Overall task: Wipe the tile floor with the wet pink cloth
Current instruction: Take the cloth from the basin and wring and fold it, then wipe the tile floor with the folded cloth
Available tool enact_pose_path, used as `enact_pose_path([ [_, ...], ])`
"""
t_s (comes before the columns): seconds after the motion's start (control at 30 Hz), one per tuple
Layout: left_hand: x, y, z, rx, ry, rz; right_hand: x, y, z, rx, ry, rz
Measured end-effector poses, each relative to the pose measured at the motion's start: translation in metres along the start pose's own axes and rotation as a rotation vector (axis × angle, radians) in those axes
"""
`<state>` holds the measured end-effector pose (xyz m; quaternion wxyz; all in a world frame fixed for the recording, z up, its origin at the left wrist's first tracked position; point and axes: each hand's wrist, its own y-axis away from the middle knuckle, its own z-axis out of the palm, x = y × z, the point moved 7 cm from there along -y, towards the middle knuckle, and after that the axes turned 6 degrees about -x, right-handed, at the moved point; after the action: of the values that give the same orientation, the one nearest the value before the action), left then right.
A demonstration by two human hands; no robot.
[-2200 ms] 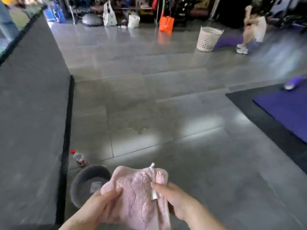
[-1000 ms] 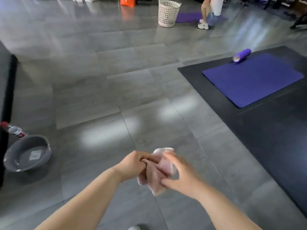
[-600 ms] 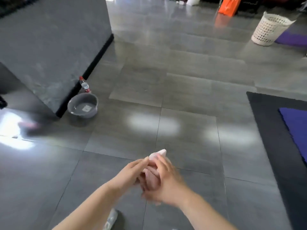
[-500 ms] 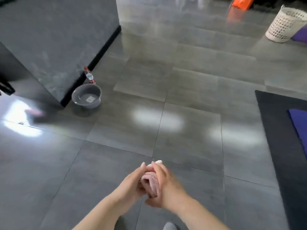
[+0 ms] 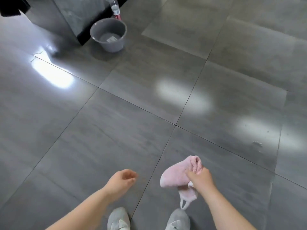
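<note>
The pink cloth (image 5: 176,175) hangs bunched in the air above the grey tile floor (image 5: 132,130), its white loop dangling toward my shoes. My right hand (image 5: 200,179) is shut on the cloth near its middle. My left hand (image 5: 122,179) is off to the left of the cloth, apart from it, with its fingers loosely curled and nothing in them. Both forearms reach in from the bottom edge.
A grey bucket (image 5: 108,34) stands at the upper left beside a dark stone block (image 5: 78,15), with a plastic bottle (image 5: 115,9) behind it. My two grey shoes (image 5: 146,219) show at the bottom. Bright reflections lie on the tiles.
My left hand has let go of the cloth and moved left; only my right hand holds it now. The view has tilted down toward my feet, and the cloth hangs looser.
</note>
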<state>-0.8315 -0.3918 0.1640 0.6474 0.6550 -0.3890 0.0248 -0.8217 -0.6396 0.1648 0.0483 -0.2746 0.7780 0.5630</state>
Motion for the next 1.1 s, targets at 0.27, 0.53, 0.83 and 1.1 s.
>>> enact_pose_path([
  [0.27, -0.104, -0.194, -0.051, 0.360, -0.203, 0.087, -0.019, -0.150, 0.013, 0.542, 0.118, -0.600],
  [0.53, -0.169, -0.281, -0.077, 0.499, -0.513, 0.173, 0.042, -0.270, 0.130, 0.108, 0.892, -0.470],
  [0.83, -0.169, -0.330, -0.069, 0.471, -0.607, 0.028, 0.007, -0.322, 0.177, 0.295, 0.733, -0.244],
  [1.1, -0.170, -0.354, -0.066, 0.364, -0.705, -0.076, -0.018, -0.338, 0.209, 0.289, 1.149, -0.952],
])
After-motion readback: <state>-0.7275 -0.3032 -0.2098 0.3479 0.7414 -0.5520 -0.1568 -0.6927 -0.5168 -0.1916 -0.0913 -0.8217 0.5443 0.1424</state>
